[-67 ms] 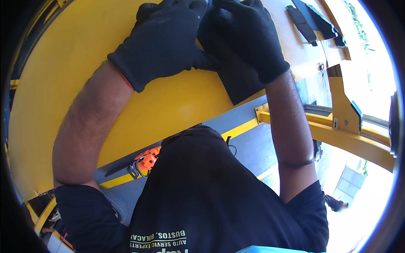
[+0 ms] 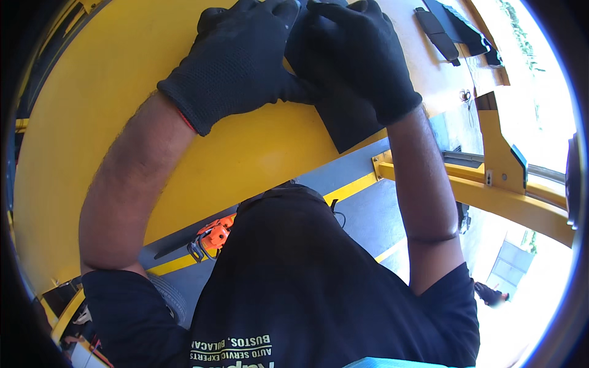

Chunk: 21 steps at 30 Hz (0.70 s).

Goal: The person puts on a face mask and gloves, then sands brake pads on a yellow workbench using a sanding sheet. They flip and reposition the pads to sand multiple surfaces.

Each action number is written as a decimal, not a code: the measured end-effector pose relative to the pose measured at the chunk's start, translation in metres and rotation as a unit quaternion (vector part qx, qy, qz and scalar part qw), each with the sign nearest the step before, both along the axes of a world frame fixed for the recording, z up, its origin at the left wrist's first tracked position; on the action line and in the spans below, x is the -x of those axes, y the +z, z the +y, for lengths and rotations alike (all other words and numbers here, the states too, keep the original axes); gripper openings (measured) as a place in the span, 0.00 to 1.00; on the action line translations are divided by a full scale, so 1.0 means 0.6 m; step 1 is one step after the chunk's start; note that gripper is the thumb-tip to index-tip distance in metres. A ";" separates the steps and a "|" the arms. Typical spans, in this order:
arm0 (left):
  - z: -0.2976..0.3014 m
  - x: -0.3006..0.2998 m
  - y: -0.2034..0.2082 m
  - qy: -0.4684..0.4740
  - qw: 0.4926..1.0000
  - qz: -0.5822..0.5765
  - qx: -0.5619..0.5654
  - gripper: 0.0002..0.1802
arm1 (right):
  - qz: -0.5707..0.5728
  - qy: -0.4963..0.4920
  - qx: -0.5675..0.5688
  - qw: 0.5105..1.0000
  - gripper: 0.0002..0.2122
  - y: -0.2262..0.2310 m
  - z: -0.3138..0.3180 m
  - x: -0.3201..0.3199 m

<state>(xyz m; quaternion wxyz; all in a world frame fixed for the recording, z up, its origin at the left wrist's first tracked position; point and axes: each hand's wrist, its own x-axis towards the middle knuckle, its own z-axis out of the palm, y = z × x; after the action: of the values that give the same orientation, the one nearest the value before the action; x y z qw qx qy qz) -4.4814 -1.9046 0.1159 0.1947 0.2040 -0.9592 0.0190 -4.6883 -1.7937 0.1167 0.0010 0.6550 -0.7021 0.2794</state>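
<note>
Both my hands wear black knit gloves and rest over a yellow tabletop point(image 2: 270, 138). A flat black sheet point(image 2: 346, 126), straight-edged and with a corner near the table's front edge, lies beneath them. My left hand point(image 2: 242, 61) has its fingers curled at the top of the picture, while its thumb reaches across to the sheet. Just to its right, my right hand point(image 2: 362, 58) is bent over the sheet, fingers closed and pointing toward the left hand. What the fingertips of either hand pinch is hidden by the gloves and the picture's upper edge.
Dark flat pieces point(image 2: 437, 34) lie at the table's far right. Yellow metal beams point(image 2: 503, 196) stand right of the table. Below its edge, on the grey floor, are an orange power tool point(image 2: 215, 236) and a tyre point(image 2: 169, 297). Thin wire point(image 2: 466, 95) hangs at the right edge.
</note>
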 end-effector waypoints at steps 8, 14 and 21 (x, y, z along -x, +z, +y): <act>0.013 0.015 0.043 0.050 0.993 -0.079 -0.069 0.64 | 0.028 -0.041 -0.041 0.998 0.21 0.045 0.086 -0.018; 0.001 0.011 0.011 0.023 0.999 -0.010 -0.023 0.60 | -0.055 -0.100 0.015 0.993 0.21 0.045 0.071 -0.003; 0.008 0.008 0.030 0.000 0.996 -0.021 -0.087 0.60 | -0.687 0.024 0.189 0.701 0.26 0.037 0.104 0.057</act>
<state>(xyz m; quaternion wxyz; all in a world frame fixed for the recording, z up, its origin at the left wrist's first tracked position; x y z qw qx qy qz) -4.4860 -1.8997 0.1342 0.1562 0.2196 -0.9611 -0.0601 -4.7226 -1.7312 0.1390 -0.3647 0.2835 -0.4241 0.7789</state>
